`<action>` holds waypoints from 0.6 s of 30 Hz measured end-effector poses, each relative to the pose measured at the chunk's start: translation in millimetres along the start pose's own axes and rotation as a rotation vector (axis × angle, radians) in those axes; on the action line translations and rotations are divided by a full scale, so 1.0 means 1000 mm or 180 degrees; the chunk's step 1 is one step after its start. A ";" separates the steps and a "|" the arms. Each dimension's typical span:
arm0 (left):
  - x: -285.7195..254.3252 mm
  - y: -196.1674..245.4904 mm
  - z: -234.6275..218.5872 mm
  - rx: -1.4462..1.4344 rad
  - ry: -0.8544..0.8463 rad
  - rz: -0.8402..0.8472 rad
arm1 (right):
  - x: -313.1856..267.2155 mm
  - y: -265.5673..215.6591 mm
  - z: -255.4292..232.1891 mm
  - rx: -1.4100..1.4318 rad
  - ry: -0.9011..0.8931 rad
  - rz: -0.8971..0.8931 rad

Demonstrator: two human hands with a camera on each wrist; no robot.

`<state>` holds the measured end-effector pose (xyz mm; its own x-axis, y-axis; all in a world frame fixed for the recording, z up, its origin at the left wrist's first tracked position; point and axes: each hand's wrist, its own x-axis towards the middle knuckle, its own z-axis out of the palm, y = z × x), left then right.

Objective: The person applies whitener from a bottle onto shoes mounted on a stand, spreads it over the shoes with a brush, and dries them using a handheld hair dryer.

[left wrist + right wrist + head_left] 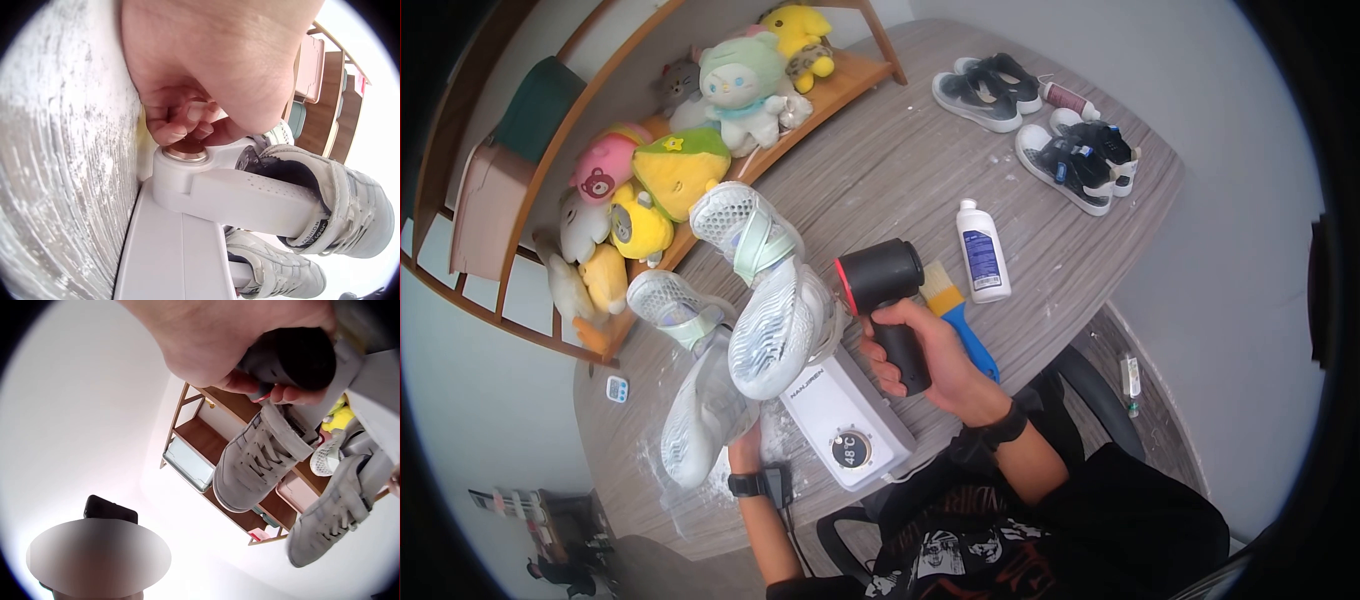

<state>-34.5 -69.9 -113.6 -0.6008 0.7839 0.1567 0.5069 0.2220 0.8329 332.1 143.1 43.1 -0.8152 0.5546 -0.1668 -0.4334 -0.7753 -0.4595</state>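
My right hand grips the handle of a black hair dryer with a red ring at one end of its barrel. In the middle of the table stands a white shoe dryer with a round 48°C display. A white shoe hangs on one of its arms, and a second white shoe on another, both soles toward me. My left hand is low beside the dryer, partly hidden by the shoe in the head view. Its curled fingers pinch a copper-coloured knob on the arm's joint.
A blue-handled brush and a white bottle lie right of the dryer. Dark shoes and a small bottle are at the far right. Plush toys fill a wooden shelf. A small timer lies at the left.
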 end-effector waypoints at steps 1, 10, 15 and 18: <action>-0.001 -0.002 -0.001 0.0090 -0.0015 0.0052 | -0.001 0.001 -0.001 -0.0032 0.0019 -0.0042; 0.000 -0.014 -0.001 -0.0355 0.0137 0.0002 | -0.009 0.016 0.007 0.0108 0.0179 -0.0281; -0.005 -0.010 -0.002 -0.0102 0.0054 -0.0095 | -0.010 0.026 0.010 0.0171 0.0236 -0.0363; -0.008 0.005 0.008 -0.0302 -0.0058 -0.0136 | -0.015 0.031 0.016 -0.0035 0.0376 -0.0791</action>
<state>-22.4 -70.4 -114.4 -0.6088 0.7855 0.1111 0.4199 0.2002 0.8852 325.0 105.4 45.3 -0.6336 0.7593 -0.1482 -0.6098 -0.6081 -0.5083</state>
